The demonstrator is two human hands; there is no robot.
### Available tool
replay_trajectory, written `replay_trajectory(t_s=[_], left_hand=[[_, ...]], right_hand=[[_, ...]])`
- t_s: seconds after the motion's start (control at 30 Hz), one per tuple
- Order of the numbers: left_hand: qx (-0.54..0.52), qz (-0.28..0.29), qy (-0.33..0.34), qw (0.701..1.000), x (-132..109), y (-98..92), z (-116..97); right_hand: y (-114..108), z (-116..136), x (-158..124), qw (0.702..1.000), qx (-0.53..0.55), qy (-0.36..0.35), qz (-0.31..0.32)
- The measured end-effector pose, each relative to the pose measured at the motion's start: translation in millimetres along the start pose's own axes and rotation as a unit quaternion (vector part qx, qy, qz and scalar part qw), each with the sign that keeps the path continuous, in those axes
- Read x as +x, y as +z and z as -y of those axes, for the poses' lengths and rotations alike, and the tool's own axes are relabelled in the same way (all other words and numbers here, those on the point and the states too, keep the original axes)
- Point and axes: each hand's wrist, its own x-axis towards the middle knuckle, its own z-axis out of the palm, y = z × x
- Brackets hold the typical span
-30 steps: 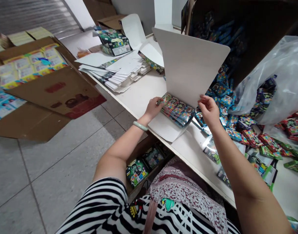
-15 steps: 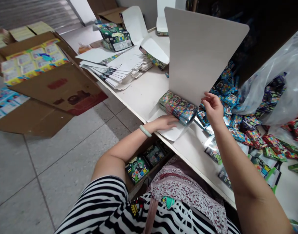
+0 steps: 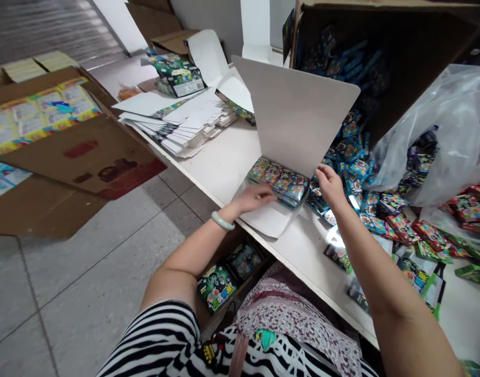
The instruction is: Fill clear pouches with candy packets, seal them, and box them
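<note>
A display box (image 3: pixel 303 112) stands on the table, its plain white inner side showing on the raised lid. Several shiny printed candy packets (image 3: pixel 280 178) lie in rows inside it, and its white front flap (image 3: pixel 269 224) hangs down towards me. My left hand (image 3: pixel 252 200) is at the front left of the packets, fingers curled in; whether anything is between them is hidden. My right hand (image 3: pixel 329 184) is closed, thumb and fingers pinching the box's right edge near the base of the lid.
Loose blue packets (image 3: pixel 350 141) spill from a large carton (image 3: pixel 389 6) behind the box. A clear plastic bag (image 3: pixel 456 125) and red packets (image 3: pixel 432 235) lie right. Flattened boxes (image 3: pixel 185 131) are stacked left. Below the table edge are printed boxes (image 3: pixel 216 287); an open carton (image 3: pixel 86 157) stands left.
The raised lid has tilted and looks lower. My left fingers have gone from stretched out to curled. My right hand has closed at the box's edge. The camera view has shifted slightly.
</note>
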Motion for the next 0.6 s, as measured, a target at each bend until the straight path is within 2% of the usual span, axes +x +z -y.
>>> replay_trajectory(t_s=[0.07, 0.1, 0.13, 0.17, 0.23, 0.3, 0.4, 0.6], left_hand=[[-0.038, -0.200, -0.005, 0.979, 18, -19.3, 4], [-0.052, -0.272, -0.011, 0.961, 31, -29.3, 8], [-0.072, -0.289, -0.025, 0.954, 45, -38.8, 13], [-0.103, -0.263, -0.055, 0.958, 60, -47.3, 19], [-0.188, -0.142, -0.134, 0.963, 86, -59.9, 30], [-0.229, -0.065, -0.174, 0.955, 105, -65.7, 39], [-0.249, -0.045, -0.185, 0.950, 116, -64.0, 46], [-0.288, -0.056, -0.204, 0.934, 113, -49.1, 50]], right_hand=[[1, -1, 0, 0.999, -0.028, 0.022, 0.025], [2, -2, 1, 0.998, -0.040, 0.036, 0.030], [3, -3, 2, 0.997, -0.050, 0.048, 0.032], [5, -4, 3, 0.996, -0.057, 0.058, 0.030], [7, -5, 6, 0.996, -0.058, 0.066, 0.024], [10, -6, 8, 0.997, -0.049, 0.062, 0.021], [15, -7, 9, 0.998, -0.036, 0.055, 0.017], [20, -13, 10, 0.998, -0.015, 0.056, 0.008]])
